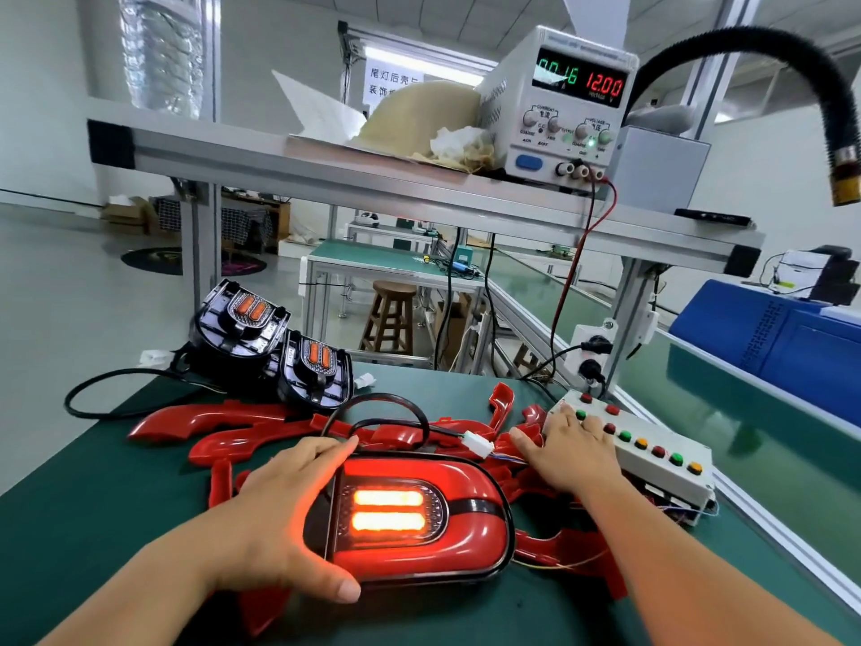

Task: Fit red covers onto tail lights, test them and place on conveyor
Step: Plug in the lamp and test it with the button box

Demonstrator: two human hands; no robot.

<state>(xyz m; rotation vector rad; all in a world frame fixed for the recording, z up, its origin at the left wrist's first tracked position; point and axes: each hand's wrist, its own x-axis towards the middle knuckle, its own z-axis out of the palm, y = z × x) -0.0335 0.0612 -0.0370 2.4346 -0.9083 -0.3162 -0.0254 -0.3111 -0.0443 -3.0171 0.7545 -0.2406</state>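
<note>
Left hand [279, 510] grips the left end of the tail light [470, 529], fingers curled over the top edge and thumb hooked under the near edge. That end is hidden by the palm. The light lies on the green bench [93, 529] with its red cover [466, 477] on and two bars glowing orange-red in the middle.

Right hand [566, 452] is well apart from the left. It lies flat with straight fingers on the near-left corner of the button box [652, 463]. Which button the fingertips touch cannot be made out, as the hand covers it.

Loose red covers [223, 426] lie heaped around and under the light, mostly overlapped. A white connector [477, 444] sits just behind the light on a black cable loop. Two bare tail lights [242, 319] stand at the far-left edge of the bench.

To the right, the conveyor belt [699, 380] runs past the button box, cut off by the frame.

On the shelf above, the power supply [559, 100] reads 0.16 in green and 12.00 in red; its brand strip is too blurred to read. Behind it, a sign [391, 81] shows "尾灯后壳", with the rest covered.
</note>
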